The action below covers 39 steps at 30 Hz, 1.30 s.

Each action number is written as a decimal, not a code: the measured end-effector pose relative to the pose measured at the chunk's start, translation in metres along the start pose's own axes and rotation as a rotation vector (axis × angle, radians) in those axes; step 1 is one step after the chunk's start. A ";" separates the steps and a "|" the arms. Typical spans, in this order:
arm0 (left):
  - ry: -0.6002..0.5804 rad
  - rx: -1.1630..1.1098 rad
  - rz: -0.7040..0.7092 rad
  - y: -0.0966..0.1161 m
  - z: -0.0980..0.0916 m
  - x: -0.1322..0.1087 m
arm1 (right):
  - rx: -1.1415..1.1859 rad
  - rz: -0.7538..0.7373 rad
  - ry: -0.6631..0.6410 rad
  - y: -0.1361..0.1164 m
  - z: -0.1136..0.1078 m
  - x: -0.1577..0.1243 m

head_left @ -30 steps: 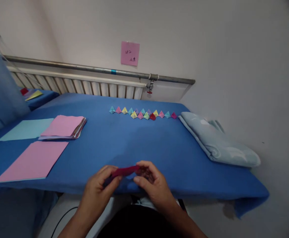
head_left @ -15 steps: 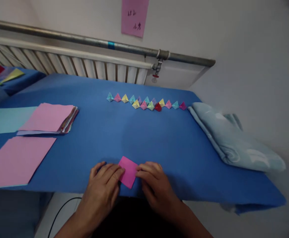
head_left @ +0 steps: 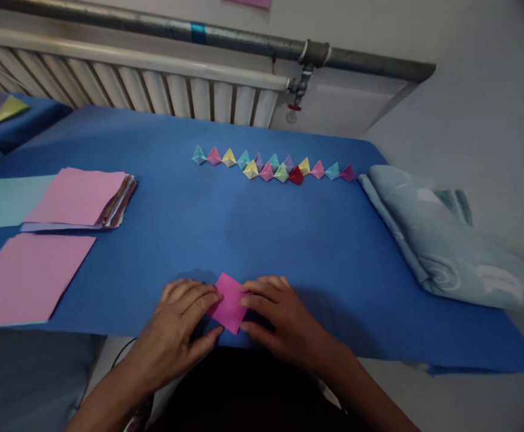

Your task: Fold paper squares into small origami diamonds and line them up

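A small bright pink paper square [head_left: 229, 309], apparently folded, lies turned like a diamond at the near edge of the blue-covered table. My left hand [head_left: 183, 321] holds its left corner down with the fingertips, the thumb spread below near the table edge. From the other side my right hand [head_left: 284, 318] grips the right corner, index finger on top and thumb by the lower edge. Further back stand small folded paper pieces [head_left: 281, 174] in several colours, lined up in two staggered rows.
To the left lie a stack of coloured paper [head_left: 77, 195], a pale green sheet [head_left: 10, 201] and pink sheets [head_left: 35, 276]. A folded light blue blanket [head_left: 451, 246] rests at the right. Behind the table run a radiator [head_left: 154, 90] and a metal pipe [head_left: 253, 42].
My view has tipped downward and closer. My left thumb has come out from beside the fingers, and my right thumb now shows at the paper's lower right edge.
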<state>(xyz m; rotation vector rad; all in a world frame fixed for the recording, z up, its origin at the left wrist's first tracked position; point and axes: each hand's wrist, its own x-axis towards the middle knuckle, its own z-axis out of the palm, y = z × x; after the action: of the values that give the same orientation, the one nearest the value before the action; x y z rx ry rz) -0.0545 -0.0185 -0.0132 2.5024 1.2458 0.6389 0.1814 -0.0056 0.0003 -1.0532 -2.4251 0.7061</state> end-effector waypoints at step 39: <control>0.127 -0.023 -0.127 -0.003 0.008 -0.001 | 0.076 0.157 0.194 0.010 0.010 0.008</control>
<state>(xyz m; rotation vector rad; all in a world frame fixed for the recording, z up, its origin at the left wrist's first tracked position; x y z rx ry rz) -0.0534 -0.0182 -0.0219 2.3730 1.4205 0.7853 0.1764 0.0029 -0.0120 -1.2314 -2.1534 0.7052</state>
